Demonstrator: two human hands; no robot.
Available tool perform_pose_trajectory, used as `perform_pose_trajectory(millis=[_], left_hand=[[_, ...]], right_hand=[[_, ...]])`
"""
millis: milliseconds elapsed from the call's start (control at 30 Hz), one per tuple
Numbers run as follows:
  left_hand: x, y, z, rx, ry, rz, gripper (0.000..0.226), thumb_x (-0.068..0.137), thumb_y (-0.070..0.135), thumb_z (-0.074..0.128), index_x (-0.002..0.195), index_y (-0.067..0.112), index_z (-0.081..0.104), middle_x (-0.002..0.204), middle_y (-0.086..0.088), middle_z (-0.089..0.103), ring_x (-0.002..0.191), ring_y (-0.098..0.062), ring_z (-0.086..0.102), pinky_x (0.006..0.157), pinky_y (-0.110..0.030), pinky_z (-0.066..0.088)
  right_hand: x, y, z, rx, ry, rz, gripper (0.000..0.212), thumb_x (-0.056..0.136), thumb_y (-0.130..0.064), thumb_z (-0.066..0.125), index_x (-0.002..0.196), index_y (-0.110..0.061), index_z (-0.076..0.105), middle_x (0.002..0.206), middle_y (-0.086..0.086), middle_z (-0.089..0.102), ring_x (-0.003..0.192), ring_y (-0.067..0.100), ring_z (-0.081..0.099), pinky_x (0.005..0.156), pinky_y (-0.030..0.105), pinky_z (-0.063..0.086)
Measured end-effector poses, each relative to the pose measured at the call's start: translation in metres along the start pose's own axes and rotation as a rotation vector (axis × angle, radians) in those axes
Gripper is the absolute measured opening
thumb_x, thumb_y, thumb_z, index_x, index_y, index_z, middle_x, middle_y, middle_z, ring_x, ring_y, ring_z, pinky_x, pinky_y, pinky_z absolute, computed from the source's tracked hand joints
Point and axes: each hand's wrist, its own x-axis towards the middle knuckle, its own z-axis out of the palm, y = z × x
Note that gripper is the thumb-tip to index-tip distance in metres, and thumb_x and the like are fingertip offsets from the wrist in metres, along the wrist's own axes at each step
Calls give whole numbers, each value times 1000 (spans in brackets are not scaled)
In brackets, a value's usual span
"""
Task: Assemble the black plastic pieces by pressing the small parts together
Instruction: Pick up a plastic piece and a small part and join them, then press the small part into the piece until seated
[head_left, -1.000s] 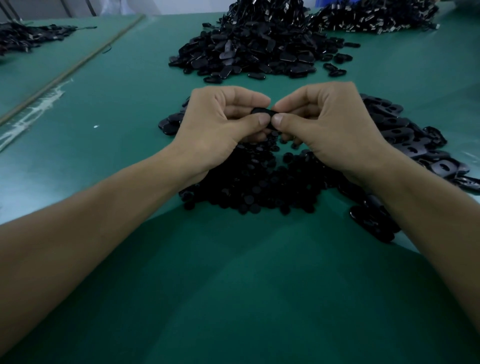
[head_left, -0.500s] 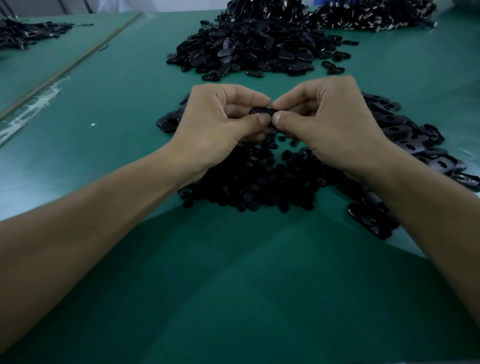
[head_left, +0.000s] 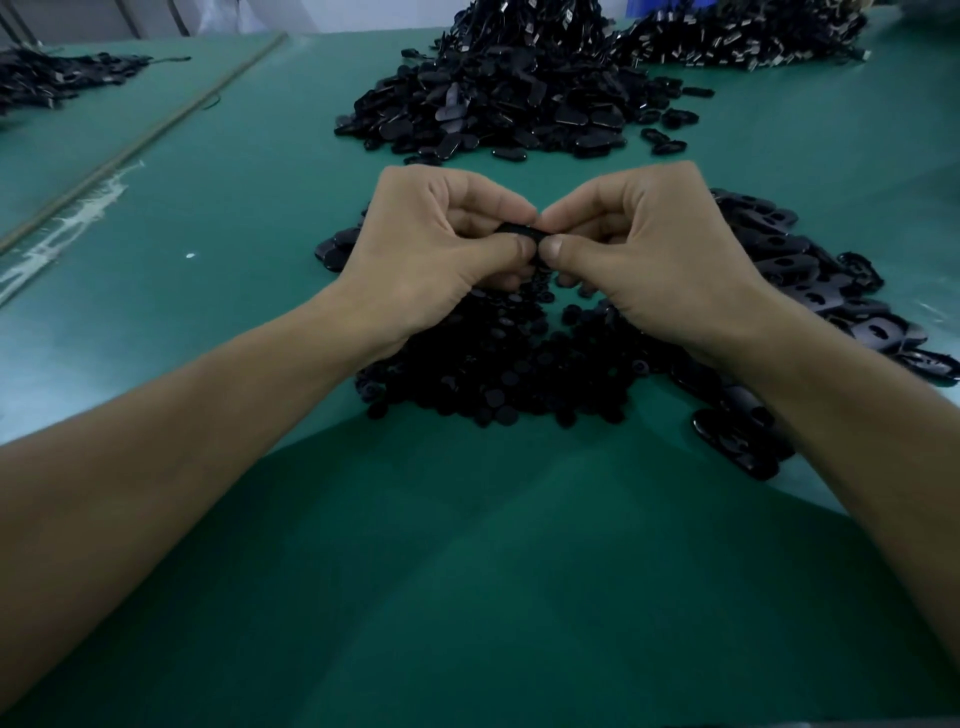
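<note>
I hold one black piece (head_left: 521, 232) pinched between left hand (head_left: 441, 249) and right hand (head_left: 649, 254), thumbs meeting, above the pile of small round parts (head_left: 498, 374) on the counter (head_left: 467, 571). Risk: uneven thumb pressure may skew the insert, leaving it unseated or dropping it into the pile.

Dim, bluish light. A broad dark shadow lies across the near counter (head_left: 467, 597), which is brighter farther out. The near pile (head_left: 493, 374) reads as a detailless black mass. Wide-angle stretch at the edges; the far pile (head_left: 493, 98) is soft.
</note>
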Motion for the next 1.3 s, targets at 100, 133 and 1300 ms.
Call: perform_pose_trajectory(millis=[100, 133, 1300], left_hand=[[1, -2, -2, 13, 46, 8, 16, 82, -1, 78, 86, 13, 72, 73, -3, 77, 67, -17, 75, 65, -24, 59], [2, -3, -2, 31, 79, 7, 16, 82, 0, 78, 86, 14, 72, 73, -3, 76, 68, -18, 75, 66, -25, 60], [10, -24, -30, 582, 371, 65, 9, 92, 25, 67, 92, 30, 73, 84, 23, 62, 70, 13, 54, 70, -5, 39]], right_hand=[[2, 0, -3, 38, -17, 21, 24, 93, -6, 66, 91, -29, 72, 72, -6, 74, 70, 4, 72, 66, 17, 53], [3, 1, -5, 38, -17, 39, 24, 94, -4, 63, 95, -27, 72, 75, -6, 75, 73, 4, 72, 66, 16, 53], [0, 7, -31, -11, -84, 161, 11, 80, -22, 83, 84, -16, 75, 59, -9, 66, 52, -2, 59, 54, 10, 47]])
